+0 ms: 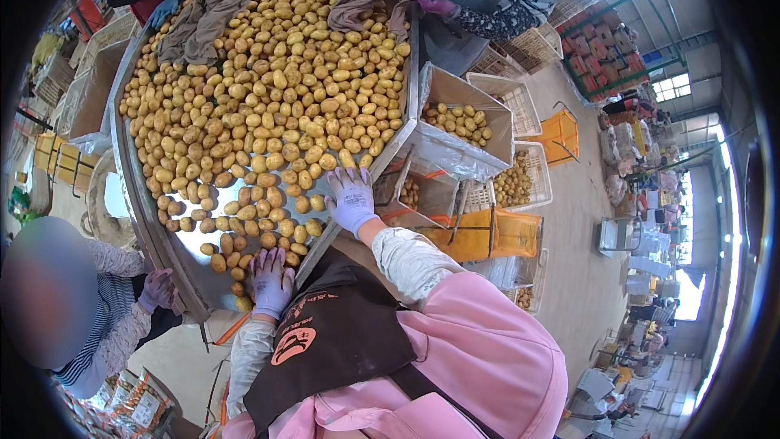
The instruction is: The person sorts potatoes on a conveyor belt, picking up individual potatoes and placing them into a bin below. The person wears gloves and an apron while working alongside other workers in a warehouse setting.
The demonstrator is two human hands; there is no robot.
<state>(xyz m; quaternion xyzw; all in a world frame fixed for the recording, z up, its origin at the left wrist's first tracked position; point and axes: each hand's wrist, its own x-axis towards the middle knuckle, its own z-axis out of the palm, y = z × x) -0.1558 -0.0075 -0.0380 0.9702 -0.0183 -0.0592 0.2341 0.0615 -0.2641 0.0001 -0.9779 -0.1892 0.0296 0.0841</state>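
A metal sorting table (195, 244) is heaped with yellow-brown potatoes (268, 85), thinning to a loose scatter at its near, narrowing end. My left hand (271, 283), in a lavender coated glove, lies palm down at that end among the last potatoes, fingers spread. My right hand (351, 200), gloved alike, reaches farther up along the right rim. Its fingertips touch potatoes at the edge of the heap, and it grips none. What is under both palms is hidden.
Brown cloths (204, 24) lie on the heap. Right of the table stand a plastic-lined box (469, 128) of potatoes, white crates (521, 174) and an orange folding stool (487, 235). Co-workers' gloved hands (157, 289) show at the left and far sides. Bagged goods (137, 405) sit lower left.
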